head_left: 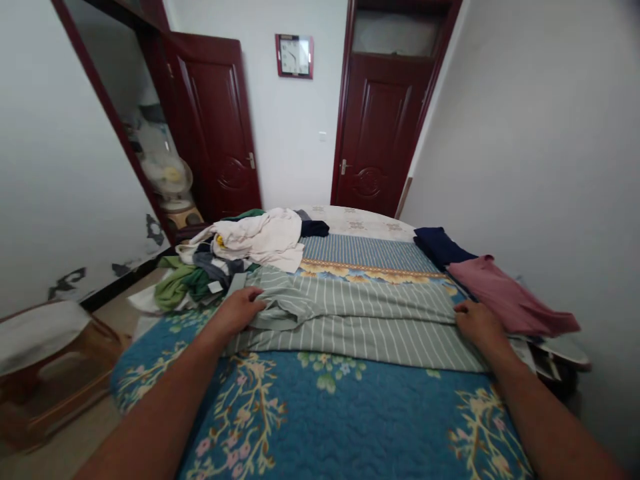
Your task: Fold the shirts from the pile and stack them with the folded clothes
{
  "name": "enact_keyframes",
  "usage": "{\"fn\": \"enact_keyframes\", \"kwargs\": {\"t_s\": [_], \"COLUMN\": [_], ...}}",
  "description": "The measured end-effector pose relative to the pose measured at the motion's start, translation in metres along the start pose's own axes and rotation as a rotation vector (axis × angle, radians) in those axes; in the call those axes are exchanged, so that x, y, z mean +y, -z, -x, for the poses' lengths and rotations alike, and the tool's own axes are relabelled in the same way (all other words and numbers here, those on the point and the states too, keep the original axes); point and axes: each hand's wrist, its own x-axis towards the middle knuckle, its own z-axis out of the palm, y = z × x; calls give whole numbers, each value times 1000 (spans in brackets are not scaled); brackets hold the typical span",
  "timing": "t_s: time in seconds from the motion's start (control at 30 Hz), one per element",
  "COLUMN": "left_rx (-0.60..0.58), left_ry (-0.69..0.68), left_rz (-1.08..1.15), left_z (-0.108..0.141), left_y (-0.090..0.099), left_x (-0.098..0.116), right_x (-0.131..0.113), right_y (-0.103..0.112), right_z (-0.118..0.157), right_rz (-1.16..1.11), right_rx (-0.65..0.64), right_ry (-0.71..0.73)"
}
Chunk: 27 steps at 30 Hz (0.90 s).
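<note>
A pale green shirt with white stripes (360, 337) lies stretched sideways across the bed, its far side folded over lengthwise. My left hand (243, 309) is closed on the shirt near its sleeve at the left end. At the right end, my right hand (477, 323) pinches the edge of the folded layer between thumb and fingers. The shirt rests on a blue floral quilt (380, 413); parts of its left end are hidden by my left hand.
A heap of loose clothes, with a cream garment (265, 233) on top and a green one (175, 283), lies at the left. Folded pink (510, 293) and navy (440, 245) garments lie at the right edge. A stool (45, 353) stands at the lower left.
</note>
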Motion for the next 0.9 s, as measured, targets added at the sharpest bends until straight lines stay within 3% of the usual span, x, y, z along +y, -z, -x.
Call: {"fn": "enact_keyframes", "kwargs": {"t_s": [0.13, 0.3, 0.5, 0.6, 0.77, 0.9], "left_rx": [-128, -277, -225, -207, -314, -287], "left_ry": [-39, -12, 90, 105, 135, 55], "left_rz": [95, 376, 685, 715, 543, 352], "left_z": [14, 30, 31, 31, 40, 44], "left_y": [-2, -10, -10, -6, -9, -7], "left_x": [6, 10, 2, 0, -1, 4], "right_x": [13, 20, 22, 17, -12, -69], "right_y": [-16, -21, -13, -9, 7, 29], "right_z": [-7, -9, -9, -5, 6, 18], "right_rz": [46, -1, -96, -67, 129, 37], "right_rx": [15, 9, 107, 106, 143, 200], "right_ry": [47, 52, -24, -20, 107, 326]}}
